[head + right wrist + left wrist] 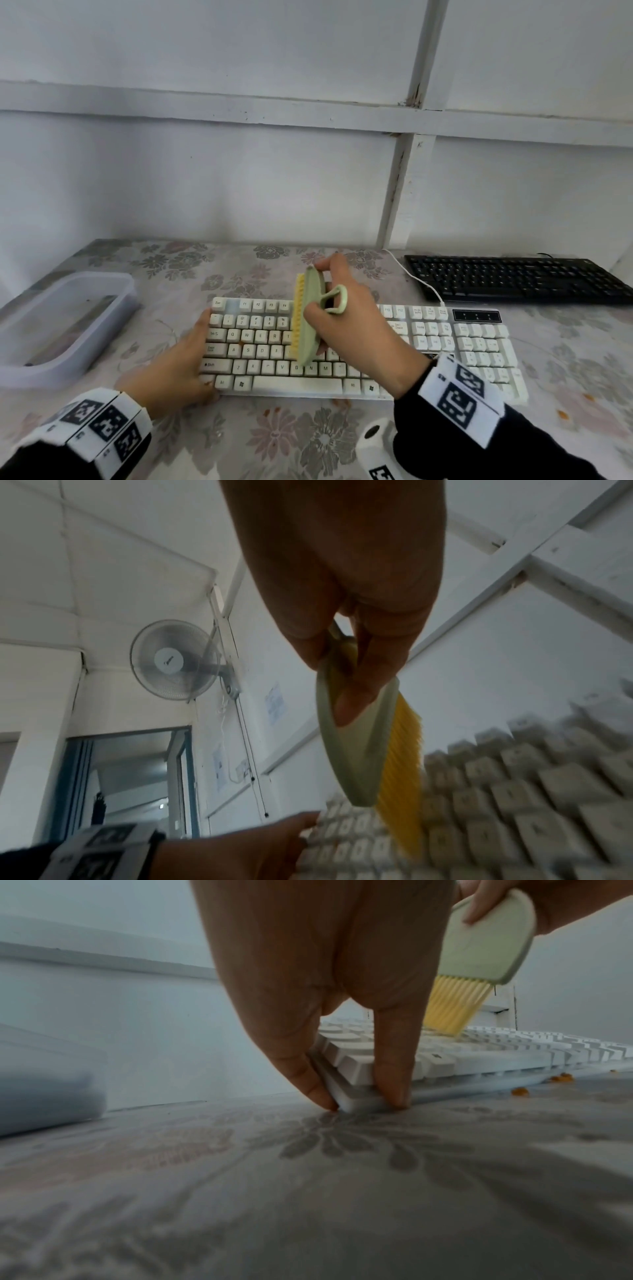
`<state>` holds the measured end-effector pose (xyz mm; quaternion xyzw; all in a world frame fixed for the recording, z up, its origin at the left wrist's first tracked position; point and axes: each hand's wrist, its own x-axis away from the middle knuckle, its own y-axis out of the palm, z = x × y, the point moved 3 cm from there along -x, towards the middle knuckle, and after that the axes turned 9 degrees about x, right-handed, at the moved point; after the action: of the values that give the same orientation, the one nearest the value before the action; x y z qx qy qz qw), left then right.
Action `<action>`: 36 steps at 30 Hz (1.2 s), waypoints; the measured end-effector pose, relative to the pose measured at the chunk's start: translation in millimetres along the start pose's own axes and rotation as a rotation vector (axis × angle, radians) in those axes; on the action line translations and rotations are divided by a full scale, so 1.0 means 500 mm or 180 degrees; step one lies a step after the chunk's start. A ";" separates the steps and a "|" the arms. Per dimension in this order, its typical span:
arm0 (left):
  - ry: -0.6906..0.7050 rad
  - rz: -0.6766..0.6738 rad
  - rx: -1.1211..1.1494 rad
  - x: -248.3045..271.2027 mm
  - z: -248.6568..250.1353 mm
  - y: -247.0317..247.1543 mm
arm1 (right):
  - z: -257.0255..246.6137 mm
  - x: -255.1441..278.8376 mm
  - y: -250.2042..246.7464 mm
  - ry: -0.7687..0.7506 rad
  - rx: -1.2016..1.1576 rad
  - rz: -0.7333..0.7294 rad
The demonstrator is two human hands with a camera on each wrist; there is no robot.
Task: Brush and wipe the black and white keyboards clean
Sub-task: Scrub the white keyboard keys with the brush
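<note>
Your table (pixel 301 442), spread with a flowered cloth, fills the lower half of the head view, and on it the white keyboard (pixel 479 346) lies lengthwise at the centre, its cable running off toward 1 o'clock. The black keyboard (pixel 513 278) sits apart from it at 2 o'clock, against the wall. A clear plastic tub (pixel 65 318) stands at 9 o'clock, well apart from the white keyboard's left end. Your left hand (pixel 178 370) grips that left end: in the left wrist view your fingers (pixel 390 1074) and thumb stand either side of the near left corner, tips down on the cloth. Your right hand (pixel 349 322) is clamped on the pale green brush (pixel 310 318) above the middle of the letter keys, thumb on one side of the body and fingers on the other, behind its loop handle. The brush stands on edge, its yellow bristles (pixel 298 308) facing 9 o'clock; in the right wrist view the lower end of the bristles meets the keys, though motion blur hides the exact contact. Small orange crumbs (pixel 561 415) lie scattered on the cloth at 4 o'clock, just off the keyboard's near edge.
</note>
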<state>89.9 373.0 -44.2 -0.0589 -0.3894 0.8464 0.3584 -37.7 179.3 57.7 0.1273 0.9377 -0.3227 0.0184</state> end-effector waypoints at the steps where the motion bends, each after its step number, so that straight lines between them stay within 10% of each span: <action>1: -0.0001 0.0006 -0.0025 0.000 0.000 0.000 | 0.006 0.004 0.012 0.0013 0.0050 -0.0093; 12: 0.0034 -0.0004 -0.0079 -0.004 -0.005 0.000 | 0.028 0.072 0.023 0.0446 -0.0230 -0.1181; 20: 0.0008 0.0004 -0.0067 -0.003 -0.005 0.000 | 0.009 0.006 -0.008 0.0173 -0.0441 -0.0025; 36: -0.0065 -0.0039 -0.0096 -0.001 -0.002 0.000 | -0.025 0.000 0.014 -0.0161 0.0178 0.0015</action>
<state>90.7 373.2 -44.8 -0.0532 -0.4061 0.8388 0.3587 -35.3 192.2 63.7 0.1217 0.9273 -0.3518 0.0392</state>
